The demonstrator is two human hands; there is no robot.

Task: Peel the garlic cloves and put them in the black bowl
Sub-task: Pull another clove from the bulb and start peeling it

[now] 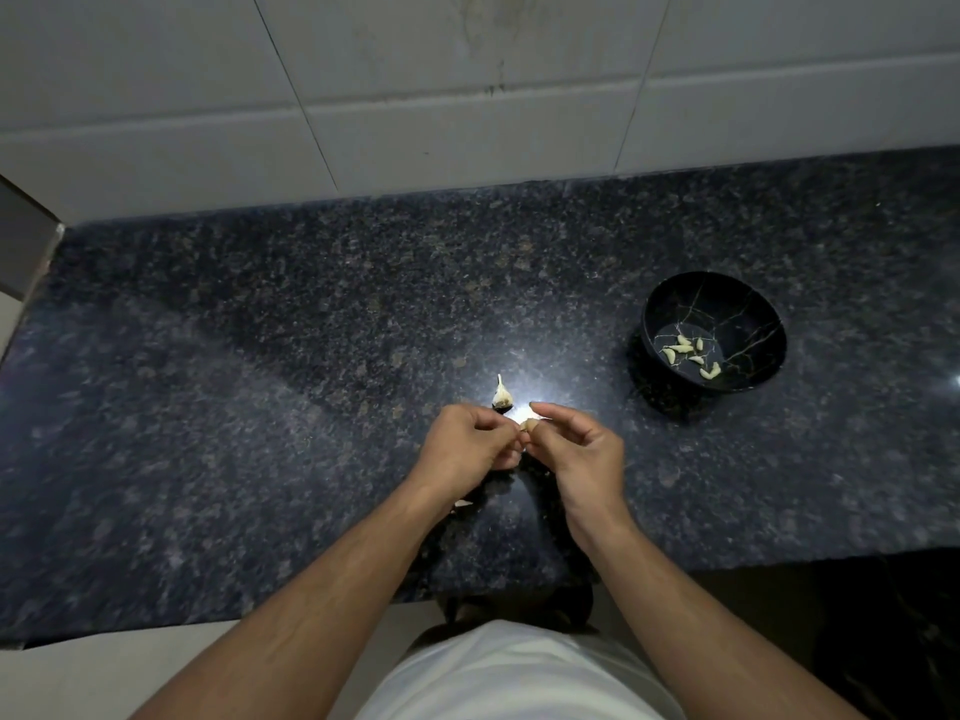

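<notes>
The dark speckled granite counter (pixel 311 356) fills most of my view, its front edge cut off by my forearms and my white shirt (pixel 514 672). Behind it rises a wall of pale tiles (pixel 467 85), stained near the middle seam. A bright glare on the stone washes out the spot just past my knuckles. The black bowl (pixel 670 304) with thin gold veins sits well off to my right, peeled cloves (pixel 685 350) lying in its bottom. I read no writing anywhere. My left hand (pixel 467 444) and right hand (pixel 582 449) meet, fingers curled, pinching one garlic clove (pixel 529 424) between them; my fingers hide most of it. Just beyond lies the remaining garlic piece (pixel 502 396) on the counter. A skin scrap (pixel 464 504) peeks from under my left wrist.
</notes>
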